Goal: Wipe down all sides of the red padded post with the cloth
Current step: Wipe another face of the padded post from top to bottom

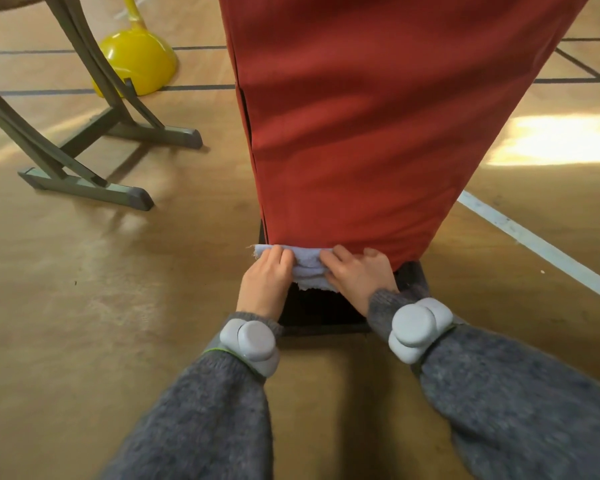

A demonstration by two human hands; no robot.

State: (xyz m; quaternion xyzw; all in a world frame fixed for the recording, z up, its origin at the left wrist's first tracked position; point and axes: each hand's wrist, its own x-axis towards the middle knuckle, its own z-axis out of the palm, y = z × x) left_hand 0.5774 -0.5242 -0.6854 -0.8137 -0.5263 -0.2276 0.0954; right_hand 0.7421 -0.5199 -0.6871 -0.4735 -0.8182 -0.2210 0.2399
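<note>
The red padded post (pixel 361 116) rises from a dark base (pixel 323 313) on the gym floor and fills the upper middle of the view. A pale blue cloth (pixel 309 263) lies bunched against the post's bottom edge on the near side. My left hand (pixel 265 280) presses the cloth's left part with its fingers over the top. My right hand (pixel 359 277) presses the right part, fingers bent over the cloth, thumb resting on the post's lower edge. Both wrists wear grey sensor bands.
A grey-green metal frame (pixel 84 161) with two floor feet stands to the left. Behind it sits a yellow cone-shaped base (pixel 139 64). A white court line (pixel 534 240) runs along the floor at the right.
</note>
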